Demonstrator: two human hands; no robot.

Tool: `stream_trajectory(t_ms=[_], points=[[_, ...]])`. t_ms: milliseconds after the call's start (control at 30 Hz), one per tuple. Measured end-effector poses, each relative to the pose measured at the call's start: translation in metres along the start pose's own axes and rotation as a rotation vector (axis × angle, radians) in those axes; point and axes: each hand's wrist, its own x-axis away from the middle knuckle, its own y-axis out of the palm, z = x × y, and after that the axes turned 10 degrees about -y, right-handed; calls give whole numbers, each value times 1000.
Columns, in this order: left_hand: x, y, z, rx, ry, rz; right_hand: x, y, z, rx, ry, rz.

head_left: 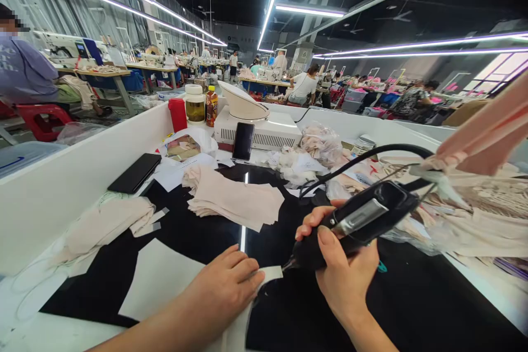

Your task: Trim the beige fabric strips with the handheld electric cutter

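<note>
Right hand of the wearer wraps around a black handheld tool, its fingers closed about the body and its thumb lying along the near side. The tool slants down to the left, and its narrow tip ends at the free end of a short white strip; whether the two touch is hard to tell. Left hand lies palm down, fingers side by side over the other part of that strip, near the middle of the black work surface; its thumb is hidden, so I cannot tell whether it pinches or only presses. Beneath and beside the left hand spreads a white sheet with a curved edge. A black cord arches above the tool, close to a hanging pink cloth. Just beyond the hands sits a stack of pale pink fabric pieces, with another folded bundle to the left, and a small teal object right of the right wrist. Along the back stand a phone propped against a white vented box, a lidded jar, a bottle and a red container. Past the white side wall, a person in a purple top sits among sewing tables.
</note>
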Motion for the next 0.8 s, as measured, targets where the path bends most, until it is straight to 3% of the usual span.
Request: stream_trajectory(t_ms=[433, 800], points=[[0, -2, 1, 41, -21, 7, 2, 6, 1, -1, 27, -5], [0, -4, 0, 12, -4, 9, 10, 23, 8, -97, 62, -55]])
